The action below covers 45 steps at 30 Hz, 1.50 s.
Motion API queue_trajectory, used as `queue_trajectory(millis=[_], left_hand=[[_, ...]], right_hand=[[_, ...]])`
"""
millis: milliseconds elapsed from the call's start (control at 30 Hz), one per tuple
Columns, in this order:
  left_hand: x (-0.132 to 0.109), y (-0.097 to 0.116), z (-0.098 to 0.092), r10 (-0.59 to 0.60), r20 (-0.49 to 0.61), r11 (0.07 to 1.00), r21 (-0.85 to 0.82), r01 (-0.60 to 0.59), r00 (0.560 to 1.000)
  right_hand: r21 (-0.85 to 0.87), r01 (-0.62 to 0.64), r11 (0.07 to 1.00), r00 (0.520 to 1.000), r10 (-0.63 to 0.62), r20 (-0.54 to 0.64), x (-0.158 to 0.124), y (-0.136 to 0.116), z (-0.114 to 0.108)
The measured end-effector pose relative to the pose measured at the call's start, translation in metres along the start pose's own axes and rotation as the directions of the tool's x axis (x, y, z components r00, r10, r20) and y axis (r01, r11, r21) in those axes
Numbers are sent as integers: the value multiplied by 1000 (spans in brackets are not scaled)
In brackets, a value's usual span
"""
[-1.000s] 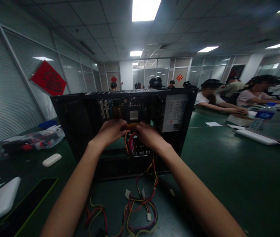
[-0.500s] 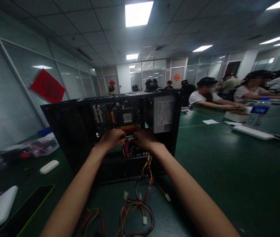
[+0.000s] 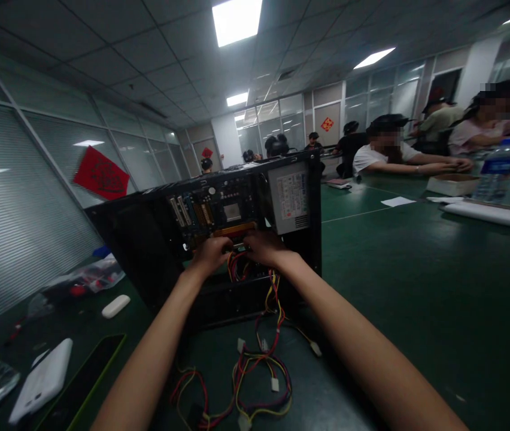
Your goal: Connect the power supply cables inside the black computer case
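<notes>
So, well out to the left of the left hand (image 3: 212, 254) lie a white device (image 3: 42, 383), a plastic bag (image 3: 79, 282), a green-edged slab (image 3: 85, 386) and a small white box (image 3: 115, 306). The open PC case (image 3: 140, 242) stands around both hands, its side wall just left of the left hand. That hand reaches in with fingers bent at the board's lower edge; I cannot tell whether they pinch anything. The board (image 3: 248, 197) is above and behind the hands, its orange slot (image 3: 234, 230) right over the gap between them. Bundled wires (image 3: 237, 266) hang just below that gap. The right hand (image 3: 264, 246) is curled too, its fingertips hidden, so its grip cannot be told. The power supply (image 3: 288, 200) sits above and to its right.
</notes>
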<state>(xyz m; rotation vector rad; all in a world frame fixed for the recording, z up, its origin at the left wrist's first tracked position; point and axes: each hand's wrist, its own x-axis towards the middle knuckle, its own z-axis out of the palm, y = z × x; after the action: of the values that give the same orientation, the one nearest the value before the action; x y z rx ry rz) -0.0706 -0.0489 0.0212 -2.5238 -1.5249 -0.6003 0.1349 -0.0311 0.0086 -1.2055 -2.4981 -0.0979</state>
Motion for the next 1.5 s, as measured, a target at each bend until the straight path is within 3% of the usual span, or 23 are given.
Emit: queue_trajectory(millis=[433,933,1500], left_hand=[[4,1,8,-63,-1,992,111,63,998],[0,18,2,-202,22,950,246,191,979],[4,18,6,-198,28,892,420,168,980]], right_hand=[[-11,30,999,1000,-30,-4,1,0,1],[-30,-3,1000,1000,4,18,-2,-2,-1],[-53,37,998,999,-35,37,-2,-3,0]])
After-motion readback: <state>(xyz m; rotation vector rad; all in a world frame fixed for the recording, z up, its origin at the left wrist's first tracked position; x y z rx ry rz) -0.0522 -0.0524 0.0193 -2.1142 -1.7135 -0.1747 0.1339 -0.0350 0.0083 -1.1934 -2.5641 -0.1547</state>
